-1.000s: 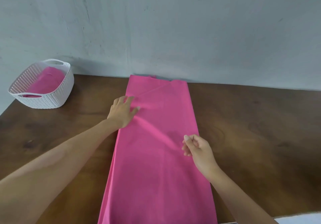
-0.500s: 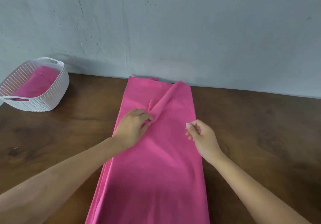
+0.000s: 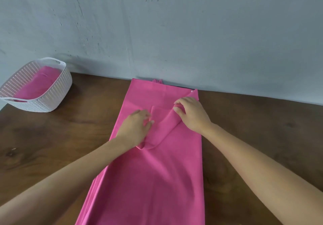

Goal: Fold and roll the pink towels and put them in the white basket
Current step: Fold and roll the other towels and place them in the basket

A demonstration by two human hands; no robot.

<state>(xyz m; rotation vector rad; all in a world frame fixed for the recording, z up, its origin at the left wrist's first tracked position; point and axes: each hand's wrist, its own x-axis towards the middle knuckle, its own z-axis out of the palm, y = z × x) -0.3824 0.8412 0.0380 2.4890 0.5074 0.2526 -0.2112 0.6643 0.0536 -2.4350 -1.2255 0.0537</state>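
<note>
A long pink towel, folded lengthwise, lies down the middle of the brown table, its far end at the wall. My left hand lies on the towel's left half, fingers curled into a bunched fold. My right hand pinches the top layer near the far right corner, lifting a loose diagonal flap. The white basket stands at the table's far left with another pink towel inside it.
A grey wall runs along the table's far edge, right behind the towel's end. Bare brown tabletop shows on both sides of the towel. The towel's near end runs out of view at the bottom.
My right hand has moved away from me to the far right corner and lifted the top layer. My left hand slid towards the middle, gathering a fold. The camera drew closer.
</note>
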